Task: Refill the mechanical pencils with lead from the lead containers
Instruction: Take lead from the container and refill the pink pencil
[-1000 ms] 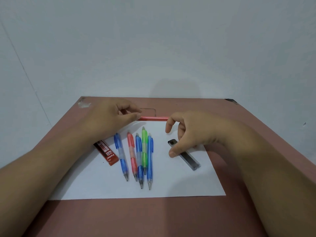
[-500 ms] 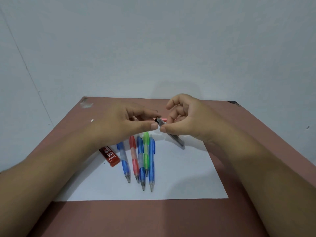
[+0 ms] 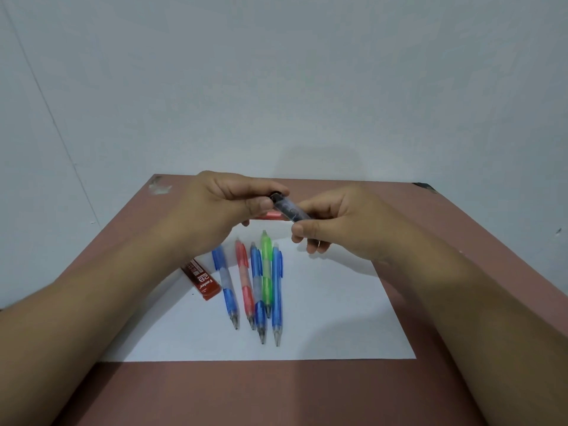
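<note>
Hands hide much: left hand [image 3: 221, 207] grips red pencil [image 3: 270, 215], right hand [image 3: 332, 222] pinches lead container [image 3: 290, 210].

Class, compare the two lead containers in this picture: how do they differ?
The red container is opaque red and labelled 2B; the dark container is see-through and dark. The red one lies untouched on the table and paper; the dark one is held up by both hands. Both are slim and oblong.

Red lead container [image 3: 201, 279], green pencil [image 3: 266, 265], white paper [image 3: 338, 318]

both hands [image 3: 221, 207] [image 3: 335, 229] raised — fingers pinched
</note>
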